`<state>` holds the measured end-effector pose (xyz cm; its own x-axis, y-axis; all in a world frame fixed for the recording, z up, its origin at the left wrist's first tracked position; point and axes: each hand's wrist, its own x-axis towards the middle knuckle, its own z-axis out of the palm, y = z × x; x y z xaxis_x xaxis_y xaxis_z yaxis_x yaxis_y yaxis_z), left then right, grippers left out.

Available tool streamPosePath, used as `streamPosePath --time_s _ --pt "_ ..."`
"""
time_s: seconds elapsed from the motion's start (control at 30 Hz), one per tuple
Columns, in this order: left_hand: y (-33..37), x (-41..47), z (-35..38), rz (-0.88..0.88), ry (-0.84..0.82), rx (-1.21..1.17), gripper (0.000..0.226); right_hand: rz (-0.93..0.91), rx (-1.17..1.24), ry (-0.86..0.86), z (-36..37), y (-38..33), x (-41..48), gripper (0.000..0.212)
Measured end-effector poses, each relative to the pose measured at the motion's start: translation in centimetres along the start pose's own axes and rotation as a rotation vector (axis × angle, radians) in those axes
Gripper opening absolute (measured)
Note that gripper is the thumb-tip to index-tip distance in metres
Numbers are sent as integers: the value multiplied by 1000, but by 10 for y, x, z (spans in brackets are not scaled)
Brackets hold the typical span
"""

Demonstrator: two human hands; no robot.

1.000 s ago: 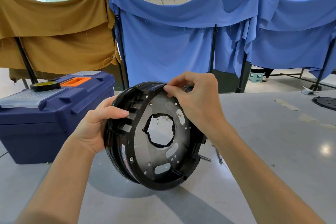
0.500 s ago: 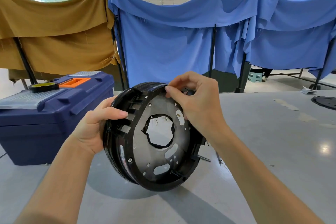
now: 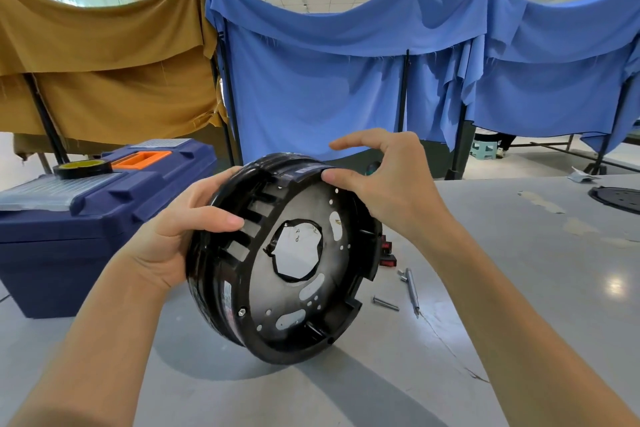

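Note:
A black wheel hub (image 3: 256,291) with a grey inner plate and an angular centre hole stands tilted on its lower edge on the grey table (image 3: 540,291). My left hand (image 3: 173,239) grips its left rim, thumb lying across the inner slots. Over the top right of the rim arches my right hand (image 3: 391,184); its thumb touches the rim edge, while the index finger is stretched out above the rim and clear of it. The other right fingers are hidden behind the hub.
A dark blue toolbox (image 3: 86,236) with an orange handle stands at the left, a black tape roll (image 3: 82,168) on its lid. A thin metal tool (image 3: 412,291), a bolt (image 3: 385,304) and a red-black part (image 3: 386,253) lie right of the hub. A black disc (image 3: 620,198) lies far right.
My right hand has let go its pinch at the top rim and spread its fingers, index lifted. The hub has tipped slightly, showing more of its top edge.

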<state>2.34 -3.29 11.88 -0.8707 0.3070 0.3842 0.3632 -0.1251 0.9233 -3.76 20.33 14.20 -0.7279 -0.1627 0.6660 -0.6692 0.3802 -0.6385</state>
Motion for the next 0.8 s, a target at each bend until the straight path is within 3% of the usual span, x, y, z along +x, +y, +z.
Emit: streamPosePath --time_s 0.17,0.37,0.7,0.8 --pt "29 2 -2 12 -44 132 67 -122 17 -21 -1 -4 -3 20" --pt "60 -1 0 -76 -153 430 62 -254 -35 -58 4 17 -14 42" --pt "45 2 18 -306 -245 719 58 -525 -383 -13 20 69 -52 69" --pt "40 4 25 -350 -268 755 57 -572 -511 -9 19 83 -60 65"
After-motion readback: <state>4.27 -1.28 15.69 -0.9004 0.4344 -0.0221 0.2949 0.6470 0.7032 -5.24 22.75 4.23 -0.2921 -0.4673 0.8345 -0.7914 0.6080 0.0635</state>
